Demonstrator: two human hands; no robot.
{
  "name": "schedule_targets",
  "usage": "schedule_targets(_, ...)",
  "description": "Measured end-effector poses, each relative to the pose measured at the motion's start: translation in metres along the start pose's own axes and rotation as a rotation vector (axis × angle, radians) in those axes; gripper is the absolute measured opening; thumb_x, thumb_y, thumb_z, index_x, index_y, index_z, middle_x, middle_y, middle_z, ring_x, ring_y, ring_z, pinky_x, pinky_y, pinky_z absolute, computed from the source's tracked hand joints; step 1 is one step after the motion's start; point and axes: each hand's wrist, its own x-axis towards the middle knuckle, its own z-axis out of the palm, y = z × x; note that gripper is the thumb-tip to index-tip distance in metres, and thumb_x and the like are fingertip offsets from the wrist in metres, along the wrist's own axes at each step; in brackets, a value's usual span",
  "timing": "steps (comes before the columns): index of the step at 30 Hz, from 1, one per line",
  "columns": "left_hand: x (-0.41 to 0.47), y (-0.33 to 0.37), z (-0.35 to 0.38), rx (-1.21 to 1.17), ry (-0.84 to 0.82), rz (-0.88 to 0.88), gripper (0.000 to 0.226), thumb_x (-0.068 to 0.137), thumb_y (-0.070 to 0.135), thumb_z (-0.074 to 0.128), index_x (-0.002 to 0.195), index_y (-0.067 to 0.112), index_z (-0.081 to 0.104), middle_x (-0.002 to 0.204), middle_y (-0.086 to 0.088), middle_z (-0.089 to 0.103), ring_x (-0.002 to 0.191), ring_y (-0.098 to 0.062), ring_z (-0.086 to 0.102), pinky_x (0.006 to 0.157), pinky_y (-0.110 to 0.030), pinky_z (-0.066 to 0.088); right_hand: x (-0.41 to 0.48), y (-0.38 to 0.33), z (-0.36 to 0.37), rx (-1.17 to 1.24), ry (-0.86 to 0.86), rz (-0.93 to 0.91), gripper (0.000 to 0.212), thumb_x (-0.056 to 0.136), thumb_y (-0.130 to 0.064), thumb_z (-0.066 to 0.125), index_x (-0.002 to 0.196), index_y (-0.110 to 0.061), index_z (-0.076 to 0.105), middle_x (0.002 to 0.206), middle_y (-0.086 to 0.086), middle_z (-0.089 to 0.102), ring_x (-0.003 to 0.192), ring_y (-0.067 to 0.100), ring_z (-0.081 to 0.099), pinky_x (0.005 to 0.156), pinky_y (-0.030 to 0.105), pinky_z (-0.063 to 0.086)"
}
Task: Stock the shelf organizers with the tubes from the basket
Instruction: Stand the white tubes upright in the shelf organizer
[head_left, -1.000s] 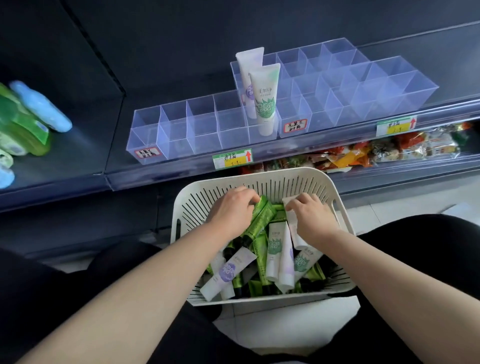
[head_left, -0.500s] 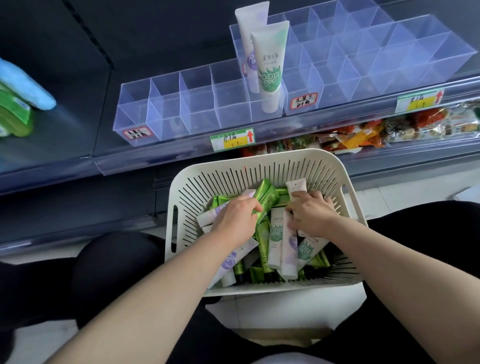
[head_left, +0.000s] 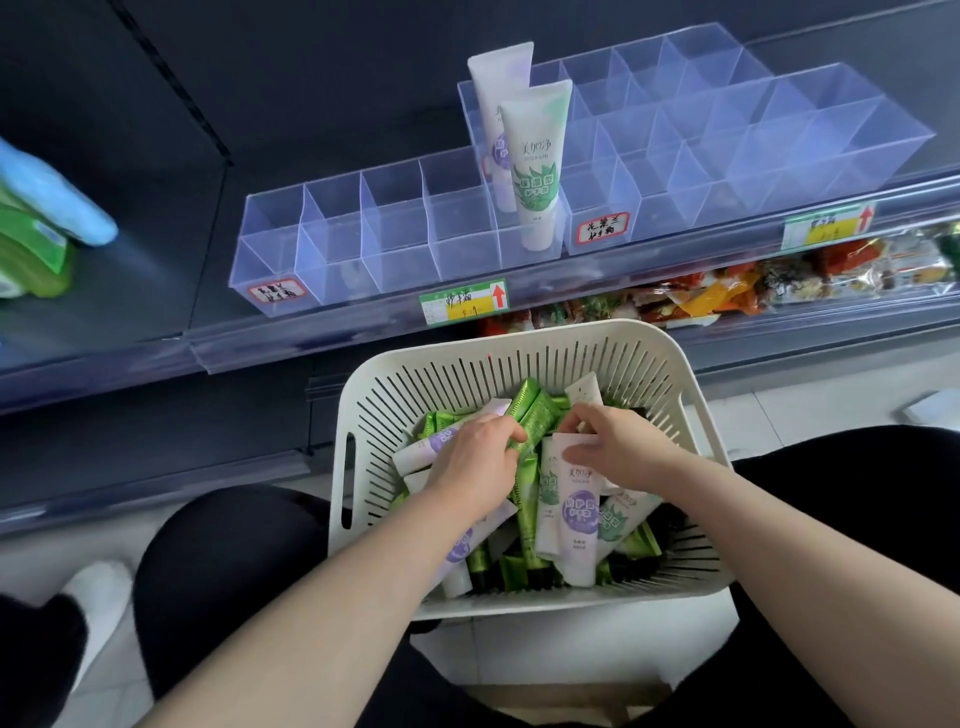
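Barely begun: just 2 tubes (head_left: 537, 171) stand in the shelf organizers (head_left: 363, 244) above the basket (head_left: 519, 358), w/ other slots bare; rest of stock lies heaped inside the basket; left hand (head_left: 480, 460) grip curls round a green tube (head_left: 540, 415) there, right hand (head_left: 621, 452) grip pinches a white tube (head_left: 574, 519).

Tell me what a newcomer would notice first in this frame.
Both hands are in the white basket at bottom centre: the left hand grips a green tube, the right hand pinches a white tube. Above, two tubes stand upright in the clear organizers on the shelf.
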Motion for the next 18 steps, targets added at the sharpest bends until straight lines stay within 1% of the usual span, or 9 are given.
schedule_targets(3,-0.001,0.005,-0.005,-0.034,0.025,-0.015,0.025,0.098,0.019,0.053,0.121,0.023,0.061,0.135,0.006,0.053,0.120,-0.015,0.052,0.093,-0.030,0.043,0.001,-0.003,-0.003,0.008,0.050,-0.014,0.012,0.088,-0.027,0.062,0.099,-0.025,0.057,0.095,-0.001,0.066,0.082,0.018,0.062,0.069,0.035,0.053)
schedule_targets(5,-0.001,0.008,-0.008,-0.070,0.041,-0.031,0.024,0.098,0.020,0.053,0.121,0.023,0.061,0.132,0.007,0.055,0.115,-0.014,0.055,0.088,-0.028,0.044,0.000,-0.007,-0.007,0.024,0.084,-0.028,0.012,0.089,-0.027,0.061,0.100,-0.024,0.058,0.095,-0.001,0.066,0.081,0.016,0.060,0.064,0.029,0.048)
schedule_targets(7,0.001,0.008,-0.007,-0.176,0.024,-0.049,0.025,0.097,0.025,0.055,0.121,0.022,0.061,0.124,0.006,0.060,0.110,-0.013,0.058,0.088,-0.029,0.048,-0.003,-0.010,-0.010,0.045,0.118,-0.042,0.008,0.091,-0.025,0.059,0.098,-0.026,0.059,0.093,-0.002,0.066,0.076,0.014,0.059,0.060,0.028,0.045)
schedule_targets(10,0.003,0.007,-0.004,-0.457,-0.148,-0.137,0.043,0.091,0.037,0.063,0.129,0.019,0.054,0.120,0.000,0.065,0.107,-0.015,0.061,0.095,-0.038,0.051,-0.004,-0.016,-0.013,0.108,0.184,-0.057,0.007,0.091,-0.021,0.057,0.092,-0.027,0.061,0.088,-0.002,0.065,0.077,0.018,0.061,0.066,0.033,0.050)
schedule_targets(12,0.002,0.007,-0.001,-0.508,-0.221,-0.175,0.057,0.086,0.040,0.070,0.134,0.017,0.048,0.118,0.000,0.066,0.105,-0.015,0.062,0.093,-0.039,0.051,-0.003,-0.020,-0.011,0.187,0.223,-0.060,0.009,0.090,-0.017,0.057,0.090,-0.025,0.062,0.085,0.000,0.066,0.076,0.021,0.063,0.068,0.036,0.053)
schedule_targets(13,0.002,0.007,0.000,-0.529,-0.220,-0.185,0.059,0.084,0.037,0.073,0.133,0.017,0.048,0.116,-0.001,0.067,0.103,-0.016,0.064,0.092,-0.039,0.052,-0.002,-0.023,-0.010,0.243,0.236,-0.056,0.009,0.090,-0.015,0.057,0.091,-0.022,0.063,0.084,0.002,0.067,0.076,0.022,0.064,0.069,0.038,0.056)
schedule_targets(16,0.003,0.001,0.001,-0.547,-0.165,-0.215,0.047,0.084,0.029,0.073,0.125,0.017,0.052,0.106,0.001,0.068,0.094,-0.016,0.066,0.084,-0.042,0.055,0.002,-0.027,-0.007,0.419,0.220,-0.008,0.016,0.095,-0.015,0.051,0.100,-0.014,0.067,0.089,0.007,0.070,0.079,0.021,0.067,0.073,0.038,0.059)
schedule_targets(17,0.003,-0.002,-0.001,-0.475,-0.137,-0.218,0.040,0.086,0.028,0.071,0.121,0.018,0.054,0.103,0.003,0.067,0.091,-0.014,0.065,0.080,-0.039,0.055,0.004,-0.026,-0.006,0.405,0.215,0.019,0.022,0.097,-0.016,0.047,0.107,-0.013,0.066,0.093,0.007,0.070,0.079,0.019,0.067,0.073,0.036,0.058)
schedule_targets(18,0.002,-0.007,-0.003,-0.382,-0.097,-0.225,0.033,0.088,0.027,0.068,0.117,0.018,0.055,0.101,0.005,0.065,0.087,-0.013,0.063,0.075,-0.034,0.054,0.007,-0.022,-0.004,0.305,0.207,0.036,0.026,0.098,-0.018,0.044,0.112,-0.012,0.065,0.098,0.007,0.070,0.077,0.018,0.065,0.072,0.034,0.056)
